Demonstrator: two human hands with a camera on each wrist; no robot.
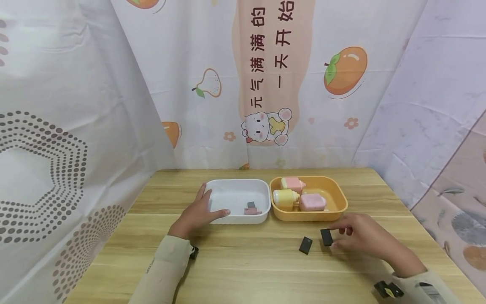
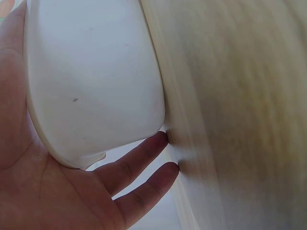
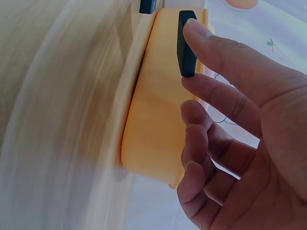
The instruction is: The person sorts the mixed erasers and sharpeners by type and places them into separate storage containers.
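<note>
At the left end of the white tray (image 1: 243,218), my left hand (image 1: 198,213) holds the corner, thumb along the near rim and fingers around the far side. The left wrist view shows the white tray (image 2: 96,86) against the palm, with two fingertips at the tabletop. My right hand (image 1: 360,238) pinches a small black rectangular block (image 1: 326,237) between thumb and index finger, just above the table in front of the orange tray (image 1: 309,216). That black block (image 3: 187,45) shows edge-on in the right wrist view. Another black block (image 1: 305,245) lies on the table to its left.
Small pink pieces (image 1: 252,211) and a grey piece (image 1: 251,204) lie in the white tray's near right part. The orange tray touches its right side and holds a yellow bottle (image 1: 284,197) and two pink bottles. A printed curtain (image 1: 212,126) hangs behind the table.
</note>
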